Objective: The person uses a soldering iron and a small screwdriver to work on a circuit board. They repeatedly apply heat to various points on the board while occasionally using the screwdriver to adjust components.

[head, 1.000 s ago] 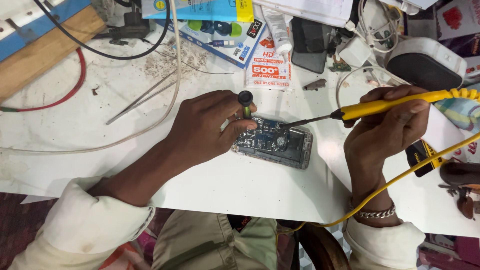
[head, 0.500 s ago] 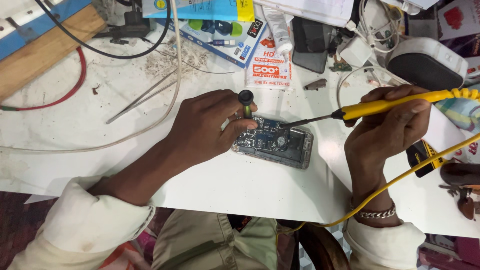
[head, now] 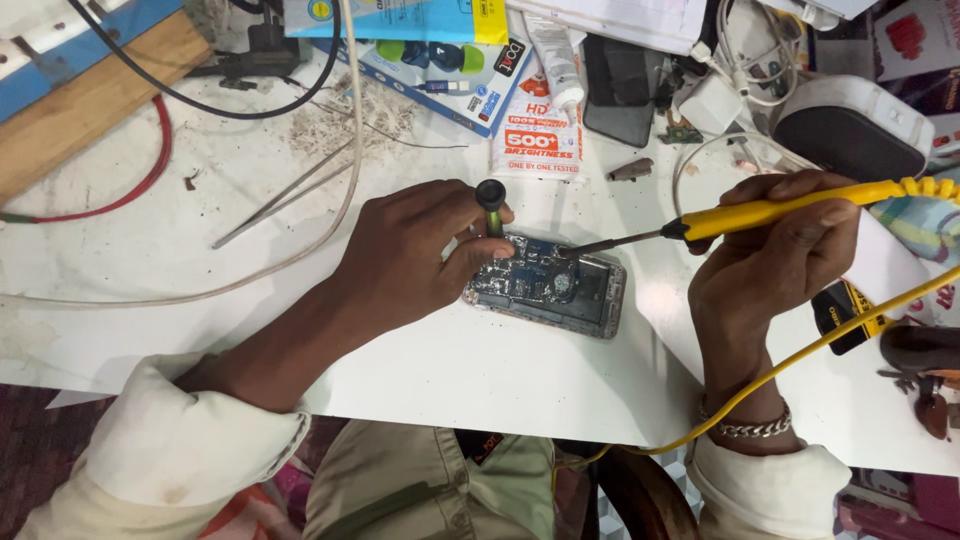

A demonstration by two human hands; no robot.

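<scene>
Cream sleeves frame the near edge of the white table, where both forearms reach in. On the right wrist sits a silver chain bracelet, and a yellow cord runs past it toward the tool. Just beyond, the opened phone lies flat near the table's middle, its bare circuitry facing up. The left hand rests against the phone's left end, fingers curled and pinched around a small black-capped tool held upright over the board. The right hand is closed around a yellow-handled soldering iron, whose dark tip touches the phone's upper edge. Farther back lie metal tweezers, a red wire, a white tube and printed packets.
</scene>
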